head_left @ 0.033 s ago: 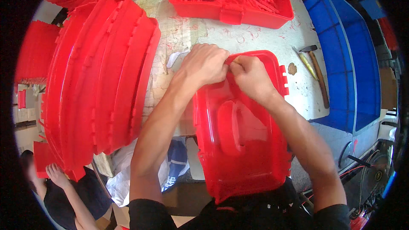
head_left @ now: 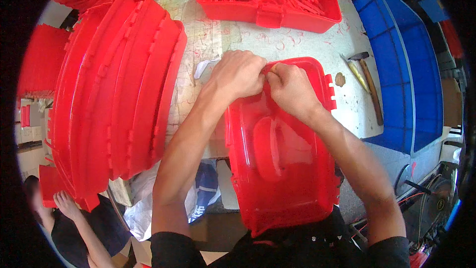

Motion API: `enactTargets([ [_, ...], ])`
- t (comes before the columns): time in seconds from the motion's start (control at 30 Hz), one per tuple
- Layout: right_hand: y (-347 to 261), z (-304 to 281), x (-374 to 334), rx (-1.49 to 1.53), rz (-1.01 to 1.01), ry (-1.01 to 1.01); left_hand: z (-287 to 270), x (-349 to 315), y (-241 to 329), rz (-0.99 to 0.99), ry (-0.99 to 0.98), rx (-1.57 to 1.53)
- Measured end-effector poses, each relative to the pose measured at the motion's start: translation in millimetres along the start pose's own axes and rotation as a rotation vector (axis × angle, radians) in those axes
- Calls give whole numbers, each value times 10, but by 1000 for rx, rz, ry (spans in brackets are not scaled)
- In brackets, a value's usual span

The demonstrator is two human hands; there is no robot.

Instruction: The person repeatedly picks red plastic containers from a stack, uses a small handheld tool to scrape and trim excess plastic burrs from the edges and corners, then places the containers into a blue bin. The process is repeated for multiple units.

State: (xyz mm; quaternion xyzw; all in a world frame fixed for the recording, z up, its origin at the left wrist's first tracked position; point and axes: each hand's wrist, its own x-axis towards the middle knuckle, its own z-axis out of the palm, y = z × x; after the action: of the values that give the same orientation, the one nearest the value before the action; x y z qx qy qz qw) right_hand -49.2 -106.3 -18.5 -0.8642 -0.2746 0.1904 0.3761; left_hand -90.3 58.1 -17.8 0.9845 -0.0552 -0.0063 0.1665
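Your table [head_left: 198, 89] runs under everything, and the tall red stack [head_left: 114, 94] rises on its left. It leans, so a knock from your left forearm could send pieces sliding; a co-worker's hand [head_left: 67, 203] at a red piece by its near end might tug it as well. On the right stands the blue crate [head_left: 427, 69], well apart from your work.

The red shell [head_left: 297, 193] lies in front of you, its far end on the tabletop, its near end past the table's edge and against your dark shirt. That overhang looks like the weak point — push hard at the far end and the shell could pivot or slip toward you. The scrap-filled red box [head_left: 223, 12] sits beyond it; a sudden shove forward could nudge it.

Your left hand [head_left: 240, 74] is closed on the shell's far rim. Your right hand [head_left: 290, 87] is folded tight just beside it — a small yellowish bit [head_left: 274, 69] shows at the thumb, and I cannot tell what it is. With the hands this close, a slip could drive one into the other. The wooden-handled tool [head_left: 373, 89] and the yellow-handled tool [head_left: 358, 75] lie clear on the right.
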Motion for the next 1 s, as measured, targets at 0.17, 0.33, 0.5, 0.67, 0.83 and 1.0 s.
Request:
enactTargets([
  [0.17,-33,-13,55,-357,-113,-6,26,31,-17,-4,11,-9],
  [0.33,92,82,26,70,20,150,35,76,23,-31,-2,9],
  [0.5,197,200,-19,757,413,118,12,104,61,-17,-44,11],
  [0.67,120,201,-7,235,36,245,-12,136,64,-47,-33,11],
  [0.83,83,70,52,-257,-104,98,-1,137,61,-73,-40,0],
  [1.0,52,-90,151,-119,-72,34,22,117,62,-78,-40,-21],
])
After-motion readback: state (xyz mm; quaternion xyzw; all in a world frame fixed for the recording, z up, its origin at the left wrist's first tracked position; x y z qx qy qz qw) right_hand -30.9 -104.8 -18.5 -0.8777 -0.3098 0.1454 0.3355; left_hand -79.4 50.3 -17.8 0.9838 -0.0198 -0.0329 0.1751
